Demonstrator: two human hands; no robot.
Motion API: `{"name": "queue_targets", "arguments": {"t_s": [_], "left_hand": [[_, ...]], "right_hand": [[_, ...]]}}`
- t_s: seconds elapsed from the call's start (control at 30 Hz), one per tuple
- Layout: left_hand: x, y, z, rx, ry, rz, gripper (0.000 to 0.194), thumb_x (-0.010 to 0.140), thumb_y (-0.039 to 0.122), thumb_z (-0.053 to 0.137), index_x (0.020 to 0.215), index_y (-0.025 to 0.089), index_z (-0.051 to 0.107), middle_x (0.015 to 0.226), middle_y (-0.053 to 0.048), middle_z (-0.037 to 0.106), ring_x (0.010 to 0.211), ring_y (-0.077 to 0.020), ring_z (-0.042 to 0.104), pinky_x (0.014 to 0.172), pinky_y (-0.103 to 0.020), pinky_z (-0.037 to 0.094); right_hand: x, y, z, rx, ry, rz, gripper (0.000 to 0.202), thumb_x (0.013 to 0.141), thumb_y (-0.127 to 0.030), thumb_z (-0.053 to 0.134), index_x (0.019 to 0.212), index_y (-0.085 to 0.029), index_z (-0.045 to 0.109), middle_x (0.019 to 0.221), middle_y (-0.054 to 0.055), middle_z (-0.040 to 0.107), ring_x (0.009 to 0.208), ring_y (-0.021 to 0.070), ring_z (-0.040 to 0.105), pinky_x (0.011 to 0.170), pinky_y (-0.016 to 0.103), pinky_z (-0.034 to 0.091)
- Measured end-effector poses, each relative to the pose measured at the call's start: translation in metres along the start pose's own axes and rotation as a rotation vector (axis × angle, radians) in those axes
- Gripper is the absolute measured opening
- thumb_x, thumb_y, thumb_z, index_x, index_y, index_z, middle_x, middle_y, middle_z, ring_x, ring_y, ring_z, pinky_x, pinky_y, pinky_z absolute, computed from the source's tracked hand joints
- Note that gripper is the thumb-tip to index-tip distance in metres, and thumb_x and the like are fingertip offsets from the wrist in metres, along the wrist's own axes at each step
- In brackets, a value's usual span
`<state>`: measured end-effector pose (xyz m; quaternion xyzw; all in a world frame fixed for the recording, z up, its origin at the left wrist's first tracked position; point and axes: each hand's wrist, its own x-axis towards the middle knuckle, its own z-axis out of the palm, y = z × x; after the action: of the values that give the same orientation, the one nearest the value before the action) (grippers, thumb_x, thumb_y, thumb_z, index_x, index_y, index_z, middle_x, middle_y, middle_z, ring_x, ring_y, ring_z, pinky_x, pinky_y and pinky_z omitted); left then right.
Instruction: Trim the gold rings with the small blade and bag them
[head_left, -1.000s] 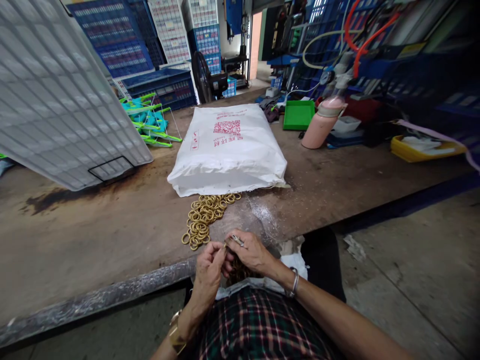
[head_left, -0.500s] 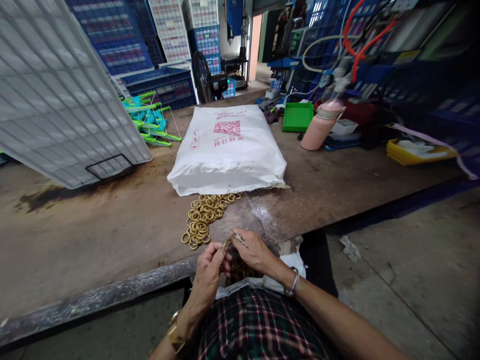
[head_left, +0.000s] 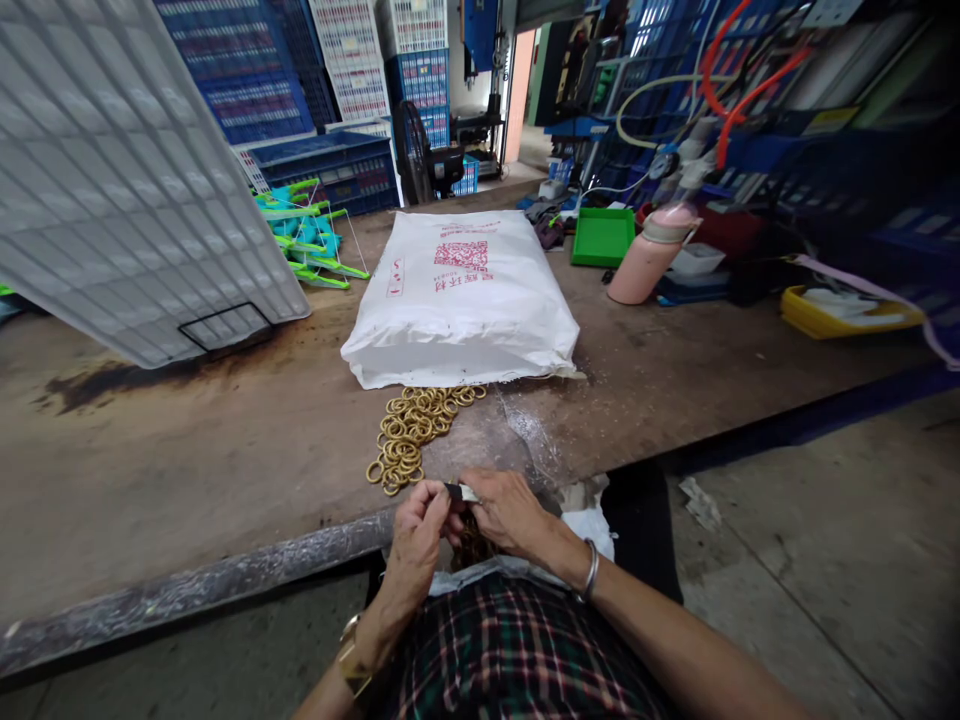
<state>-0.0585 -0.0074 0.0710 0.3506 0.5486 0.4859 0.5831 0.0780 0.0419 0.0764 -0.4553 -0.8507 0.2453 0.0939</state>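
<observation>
My left hand point(head_left: 421, 520) is closed in a pinch low in front of me. A brass-coloured ring edge showed in its fingertips half a second ago; now the fingers and a tool mostly hide it. My right hand point(head_left: 510, 508) is closed on a small blade-like tool point(head_left: 454, 492), dark and flat at the end, pale near the fingers. The tool's end meets the left fingertips; its exact kind is unclear. Below the hands, more rings point(head_left: 474, 545) lie in a pale cloth or bag at my lap. A loose pile of brass-coloured rings point(head_left: 405, 435) is just beyond, on the table.
A printed white sack point(head_left: 465, 310) lies behind the pile on the brown table point(head_left: 262, 440). A white crate point(head_left: 150, 190) leans at left, beside green-and-blue hangers point(head_left: 315, 240). To the right stand a green tray point(head_left: 602, 238), a pink bottle point(head_left: 645, 262) and a yellow tray point(head_left: 847, 315).
My right hand has turned, and the tool now points left across to the left fingertips, its dark end showing. The left hand stays nearly in place; the view has shifted slightly.
</observation>
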Motion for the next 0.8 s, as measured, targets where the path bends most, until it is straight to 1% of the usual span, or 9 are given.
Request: {"name": "queue_targets", "arguments": {"t_s": [0.13, 0.27, 0.37, 0.47, 0.53, 0.57, 0.63, 0.7, 0.8], "left_hand": [[0.0, 0.002, 0.001, 0.0, 0.013, 0.006, 0.031, 0.075, 0.047, 0.058, 0.071, 0.016, 0.055, 0.055, 0.001, 0.057, 0.047, -0.01, 0.049, 0.045, -0.021, 0.04], [0.001, 0.003, 0.002, 0.013, 0.034, 0.025, 0.033, 0.073, 0.049, 0.06, 0.067, 0.017, 0.053, 0.054, 0.002, 0.056, 0.046, -0.0105, 0.049, 0.046, -0.021, 0.041], [-0.005, 0.006, 0.003, 0.002, 0.033, 0.027, 0.034, 0.071, 0.049, 0.062, 0.067, 0.016, 0.054, 0.054, 0.001, 0.056, 0.048, -0.0105, 0.05, 0.047, -0.021, 0.042], [-0.015, 0.012, 0.007, 0.004, -0.074, 0.037, 0.031, 0.075, 0.045, 0.061, 0.069, 0.015, 0.059, 0.057, 0.0, 0.058, 0.051, -0.0107, 0.052, 0.052, -0.022, 0.043], [-0.021, 0.015, 0.01, -0.057, -0.164, 0.02, 0.029, 0.078, 0.042, 0.059, 0.072, 0.014, 0.06, 0.059, -0.001, 0.059, 0.053, -0.0109, 0.053, 0.054, -0.023, 0.044], [-0.021, 0.016, 0.011, -0.116, -0.18, -0.005, 0.028, 0.078, 0.041, 0.059, 0.073, 0.014, 0.061, 0.06, -0.002, 0.06, 0.053, -0.0108, 0.053, 0.054, -0.024, 0.044], [-0.019, 0.016, 0.01, -0.266, -0.128, -0.069, 0.026, 0.075, 0.04, 0.062, 0.072, 0.014, 0.06, 0.066, -0.003, 0.062, 0.055, -0.0105, 0.054, 0.052, -0.023, 0.044], [-0.013, 0.016, 0.005, -0.41, -0.021, -0.128, 0.026, 0.07, 0.037, 0.068, 0.072, 0.013, 0.059, 0.072, -0.004, 0.064, 0.057, -0.0109, 0.055, 0.049, -0.022, 0.043], [-0.005, 0.019, -0.013, -0.534, 0.106, -0.17, 0.026, 0.064, 0.032, 0.073, 0.073, 0.013, 0.059, 0.072, -0.005, 0.065, 0.057, -0.0117, 0.056, 0.047, -0.021, 0.042]], "right_hand": [[0.0, 0.001, 0.003, -0.003, 0.019, -0.012, 0.021, 0.074, -0.01, 0.042, 0.084, -0.016, 0.059, 0.079, 0.006, 0.066, 0.064, 0.0148, 0.055, 0.056, 0.025, 0.027], [0.0, 0.001, 0.006, -0.018, -0.009, 0.003, 0.02, 0.075, -0.012, 0.042, 0.085, -0.016, 0.06, 0.079, 0.007, 0.066, 0.064, 0.0154, 0.056, 0.056, 0.025, 0.028], [0.004, 0.001, 0.003, -0.047, -0.027, 0.024, 0.021, 0.077, -0.014, 0.043, 0.089, -0.016, 0.059, 0.078, 0.008, 0.067, 0.063, 0.0163, 0.058, 0.055, 0.026, 0.027], [0.012, 0.007, -0.004, -0.125, -0.048, 0.095, 0.023, 0.078, -0.013, 0.041, 0.093, -0.015, 0.058, 0.076, 0.009, 0.067, 0.063, 0.0163, 0.058, 0.054, 0.026, 0.027], [0.02, 0.013, -0.009, -0.183, -0.033, 0.138, 0.024, 0.079, -0.013, 0.04, 0.096, -0.014, 0.058, 0.077, 0.008, 0.066, 0.064, 0.016, 0.058, 0.056, 0.025, 0.029], [0.024, 0.017, -0.011, -0.207, -0.01, 0.152, 0.025, 0.08, -0.013, 0.039, 0.097, -0.015, 0.057, 0.079, 0.008, 0.065, 0.066, 0.0159, 0.057, 0.057, 0.025, 0.03], [0.033, 0.027, -0.012, -0.247, 0.06, 0.178, 0.025, 0.082, -0.014, 0.039, 0.099, -0.016, 0.055, 0.086, 0.008, 0.064, 0.071, 0.016, 0.057, 0.061, 0.025, 0.032], [0.043, 0.038, -0.011, -0.29, 0.131, 0.223, 0.025, 0.084, -0.016, 0.038, 0.102, -0.017, 0.054, 0.096, 0.009, 0.06, 0.075, 0.0167, 0.055, 0.063, 0.026, 0.034], [0.062, 0.058, -0.01, -0.353, 0.196, 0.287, 0.03, 0.086, -0.022, 0.038, 0.113, -0.017, 0.05, 0.104, 0.011, 0.054, 0.077, 0.0186, 0.054, 0.065, 0.028, 0.036]]}}
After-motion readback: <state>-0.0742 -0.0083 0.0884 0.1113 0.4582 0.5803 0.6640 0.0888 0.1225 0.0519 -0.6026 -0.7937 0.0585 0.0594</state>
